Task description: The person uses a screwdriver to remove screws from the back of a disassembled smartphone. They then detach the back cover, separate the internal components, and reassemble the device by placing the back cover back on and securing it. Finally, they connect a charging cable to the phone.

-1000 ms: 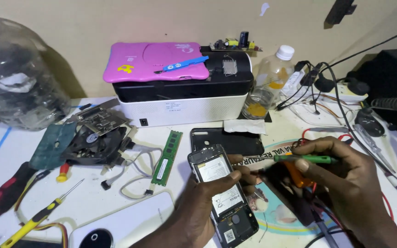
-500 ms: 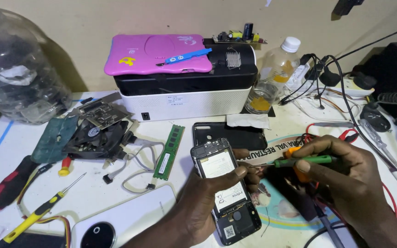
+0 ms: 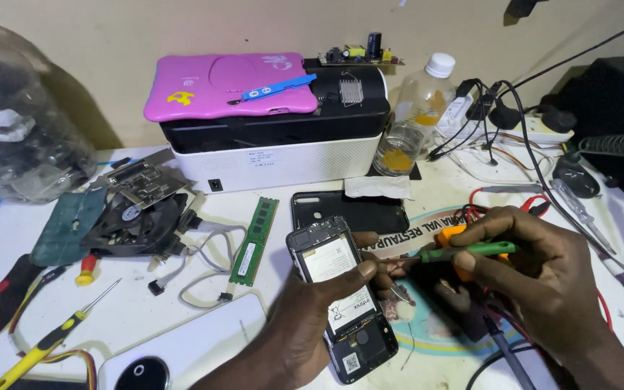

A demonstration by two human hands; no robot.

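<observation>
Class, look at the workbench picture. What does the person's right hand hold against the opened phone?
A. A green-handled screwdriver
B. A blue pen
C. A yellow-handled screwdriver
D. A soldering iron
A: the right hand grips a green-handled screwdriver whose tip points at the side of the opened phone, which the left hand holds; the yellow-handled screwdriver lies untouched on the table.

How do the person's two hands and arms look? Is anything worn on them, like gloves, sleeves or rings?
Both hands are bare: the left hand and the right hand wear no gloves. No ring, watch or bracelet shows on either one. The forearms that reach in from the lower edge are also uncovered, with no sleeve in view. The nails are short and plain. No marks or bandages can be seen.
</observation>
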